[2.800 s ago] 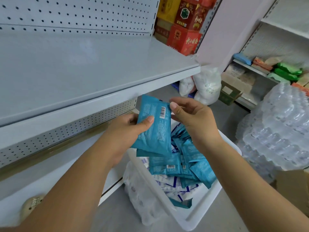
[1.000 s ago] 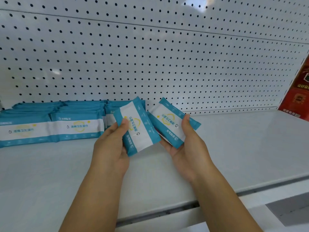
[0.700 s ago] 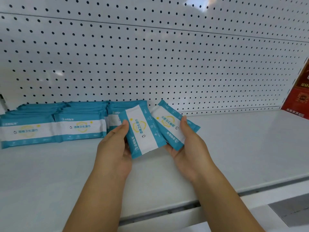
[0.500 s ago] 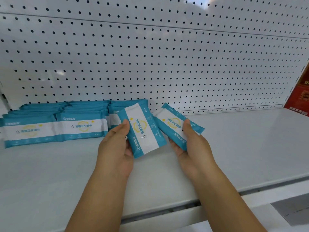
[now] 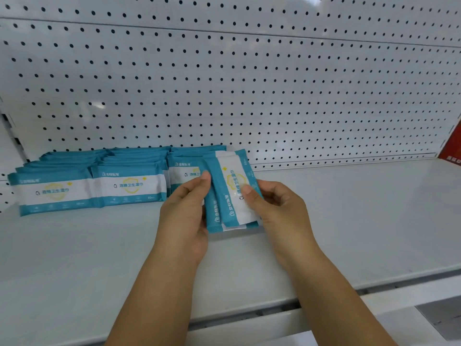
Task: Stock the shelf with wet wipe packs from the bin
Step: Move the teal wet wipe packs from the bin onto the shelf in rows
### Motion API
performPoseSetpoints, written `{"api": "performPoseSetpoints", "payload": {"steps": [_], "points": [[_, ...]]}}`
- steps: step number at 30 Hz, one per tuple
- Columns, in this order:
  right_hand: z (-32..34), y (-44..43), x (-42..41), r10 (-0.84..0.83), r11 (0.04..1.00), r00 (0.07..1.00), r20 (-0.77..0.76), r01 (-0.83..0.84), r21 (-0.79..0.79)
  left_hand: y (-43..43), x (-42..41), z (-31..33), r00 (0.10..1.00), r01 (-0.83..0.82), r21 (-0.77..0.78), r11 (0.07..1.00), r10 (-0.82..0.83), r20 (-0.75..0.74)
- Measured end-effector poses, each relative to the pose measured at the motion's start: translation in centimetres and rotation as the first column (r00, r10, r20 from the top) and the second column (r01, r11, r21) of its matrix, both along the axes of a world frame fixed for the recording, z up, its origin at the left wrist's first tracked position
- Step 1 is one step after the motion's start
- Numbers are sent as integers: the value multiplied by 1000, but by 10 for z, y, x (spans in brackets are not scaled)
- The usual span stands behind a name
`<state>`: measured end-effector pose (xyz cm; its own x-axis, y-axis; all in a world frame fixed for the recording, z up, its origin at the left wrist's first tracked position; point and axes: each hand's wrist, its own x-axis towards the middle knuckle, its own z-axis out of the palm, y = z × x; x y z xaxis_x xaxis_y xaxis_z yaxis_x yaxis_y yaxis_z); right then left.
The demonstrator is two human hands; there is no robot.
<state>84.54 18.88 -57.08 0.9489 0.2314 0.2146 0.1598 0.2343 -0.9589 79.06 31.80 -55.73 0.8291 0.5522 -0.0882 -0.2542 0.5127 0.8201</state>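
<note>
White perforated metal back panel rises right behind the stocked row of flat teal-and-white plastic wet wipe packs, the landmark here. Pale grey flat metal shelf deck runs under the stocked row, with bare surface stretching far to its right. The row itself is three front-facing stacks side by side, more packs layered behind, labels forward. Left hand and right hand sit just right of the row's end stack. Both pinch two overlapped teal-and-white packs stood on end, thumbs on the front faces, fingers behind. Can't tell if the lower edges touch the deck. Red carton corner shows far right of the row. Bin not in view. Judgement: stocking is well started but not done. This pair isn't laid down yet, plenty of deck is unfilled, and the bin contents are unknown.
</note>
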Motion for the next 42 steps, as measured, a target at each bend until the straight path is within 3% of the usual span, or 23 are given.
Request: {"api": "performPoseSetpoints", "payload": {"steps": [4,8,11,15,18,21,26,30,37,42], "points": [[-2,-3,2,18,998,1000,0,-18,-60,-4,-2,3,999,51,59,997,-52,5],[-4,-2,3,60,996,996,-64,-64,-59,0,-3,4,999,6,210,978,5,-48],[-4,-2,6,134,991,981,-140,-129,43,4,-8,7,996,13,384,923,22,-89],[-6,-5,5,190,980,979,-71,-185,70,7,-17,11,989,132,492,860,-79,-127],[-10,-4,7,143,987,987,-68,-137,89,14,-23,8,968,211,619,756,-74,-238],[-12,-2,7,114,993,993,-7,-114,-23,22,-28,6,966,169,737,655,39,-257],[-12,0,2,117,920,984,132,-57,-387,41,-38,6,963,140,835,533,122,-239],[-5,8,-2,191,906,972,135,-122,-405,47,-42,7,961,118,897,426,177,-211],[5,29,7,256,856,945,202,-124,-503,56,-41,4,961,53,937,345,239,-142],[10,51,33,190,813,939,286,13,-582,79,-47,2,900,89,960,266,392,-192]]}}
